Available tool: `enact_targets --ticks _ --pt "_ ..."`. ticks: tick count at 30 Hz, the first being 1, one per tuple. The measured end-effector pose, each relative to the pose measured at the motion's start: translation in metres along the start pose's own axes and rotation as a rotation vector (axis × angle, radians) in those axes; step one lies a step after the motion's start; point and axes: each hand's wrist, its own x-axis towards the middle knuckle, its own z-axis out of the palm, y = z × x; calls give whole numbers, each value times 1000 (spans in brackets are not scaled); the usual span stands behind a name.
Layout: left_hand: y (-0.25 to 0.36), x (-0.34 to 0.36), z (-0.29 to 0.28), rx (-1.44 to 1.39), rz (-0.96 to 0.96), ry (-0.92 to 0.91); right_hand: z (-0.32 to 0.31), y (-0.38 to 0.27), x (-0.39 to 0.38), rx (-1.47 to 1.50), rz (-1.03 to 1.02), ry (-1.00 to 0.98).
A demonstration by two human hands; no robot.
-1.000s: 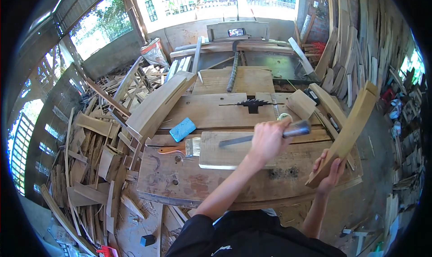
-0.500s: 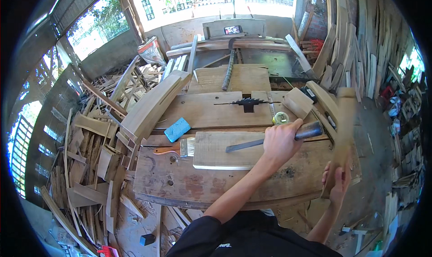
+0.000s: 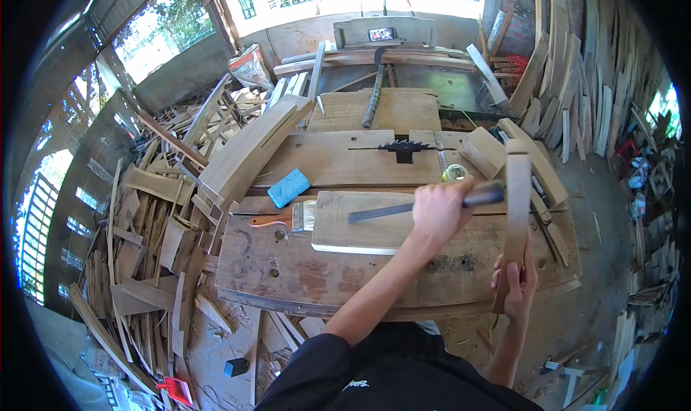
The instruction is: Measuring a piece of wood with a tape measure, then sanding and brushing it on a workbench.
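Observation:
My left hand (image 3: 439, 211) is closed around the dark handle of a chisel (image 3: 381, 212). The chisel's long flat blade slants down to the left over a wooden board (image 3: 353, 237) on the workbench. A long wooden bar (image 3: 517, 209), somewhat blurred, stands nearly upright with its lower part in my closed right hand (image 3: 518, 285). Its upper part is right beside the chisel's handle end; whether they touch I cannot tell. A paintbrush (image 3: 277, 219) with an orange handle lies against the board's left end, below a blue block (image 3: 288, 187).
A toothed circular saw blade (image 3: 404, 146) pokes up through the table beyond the board. Near it sits a yellow-green tape measure (image 3: 455, 172). Thick timbers (image 3: 252, 148) line the left side, and a wood block (image 3: 482, 152) sits at the right. Scrap wood (image 3: 144, 217) heaps up left.
The wooden bar in my right hand has swung left, close to the chisel's handle. The chisel has shifted slightly left and up with my left hand. The whole view has shifted a little.

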Motion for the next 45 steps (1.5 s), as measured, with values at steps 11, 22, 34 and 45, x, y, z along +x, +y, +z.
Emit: enact_targets --ticks 11,22,34,45 --pt "-37 -5 -19 58 -13 46 34 4 6 183 -30 19" --pt "-54 -11 -24 78 -23 125 61 10 9 309 -23 215" --pt "-11 -6 -10 -4 -59 69 -9 -6 12 94 -64 215" --pt "11 -11 4 -58 -54 -13 -27 -24 2 4 41 58"
